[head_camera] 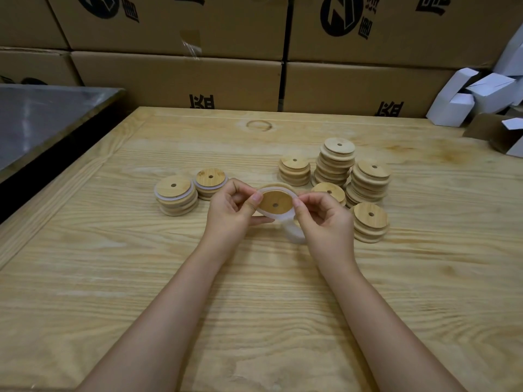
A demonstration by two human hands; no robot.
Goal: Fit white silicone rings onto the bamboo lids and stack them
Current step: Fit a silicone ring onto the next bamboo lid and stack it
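- The two bare forearms are reaching forward over the wooden table (254,306) and converging toward its centre.
- The left hand (230,213) is curling its fingers and pinching the left edge of a bamboo lid (276,202), with the thumb pressing on the lid's top face at the rim.
- The right hand (325,222) is pinching the opposite edge of the same lid, its thumb tip resting at the right rim and its other fingers curling underneath.
- The lid is being held between both hands, raised off the table and tilted toward the camera, with its centre hole showing.
- A white silicone ring (270,215) is lying around the lid's rim, and both thumbs are touching it. Whether it is fully seated cannot be told.
- A blurred white piece (295,234) is showing just below the right hand's fingers. What it is cannot be told.
- Right of the right hand, a short stack of plain lids (370,222) is standing on the table.
- Left of the left hand, two stacks of ringed lids (175,196) are standing side by side.
- Beyond the right hand, further plain lid stacks (335,161) are clustering together at differing heights.
- Beyond everything, printed cardboard cartons (175,77) are forming a wall, with small white boxes (475,94) lying at far right.
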